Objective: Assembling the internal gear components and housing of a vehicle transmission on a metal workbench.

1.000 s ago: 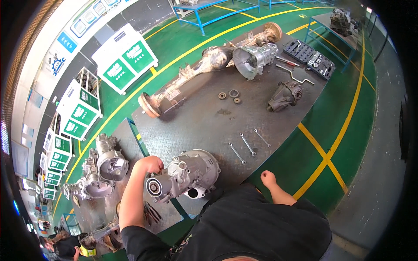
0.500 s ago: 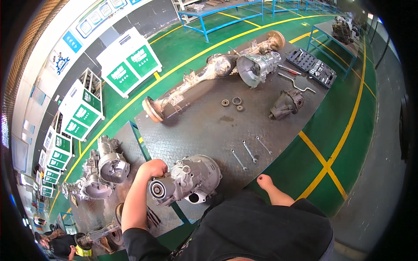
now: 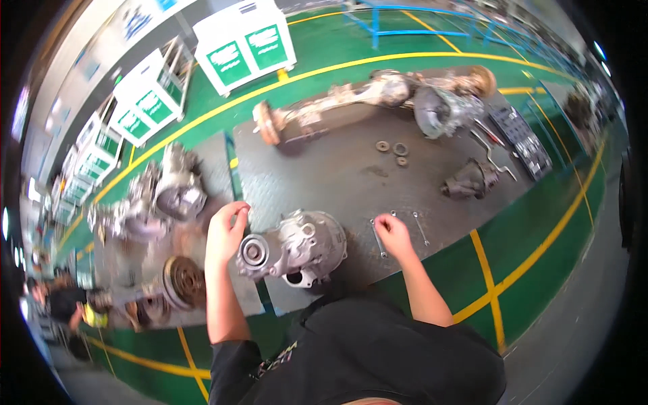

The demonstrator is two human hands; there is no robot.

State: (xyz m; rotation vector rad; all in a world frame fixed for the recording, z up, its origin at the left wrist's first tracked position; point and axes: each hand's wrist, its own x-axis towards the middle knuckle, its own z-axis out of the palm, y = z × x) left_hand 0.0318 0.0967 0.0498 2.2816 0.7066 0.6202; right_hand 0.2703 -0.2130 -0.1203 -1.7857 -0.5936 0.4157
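left hand (image 3: 226, 233) rests loosely curled beside the metal housing (image 3: 297, 246) on the grey mat (image 3: 337, 175); right hand (image 3: 393, 233) reaches over the wrenches (image 3: 398, 229), fingers apart, gripping nothing. the housing looks heavy and could roll onto fingers if nudged.

dull cast-metal housing (image 3: 297, 246), shiny steel wrenches (image 3: 378, 237), matt grey mat (image 3: 351, 182)
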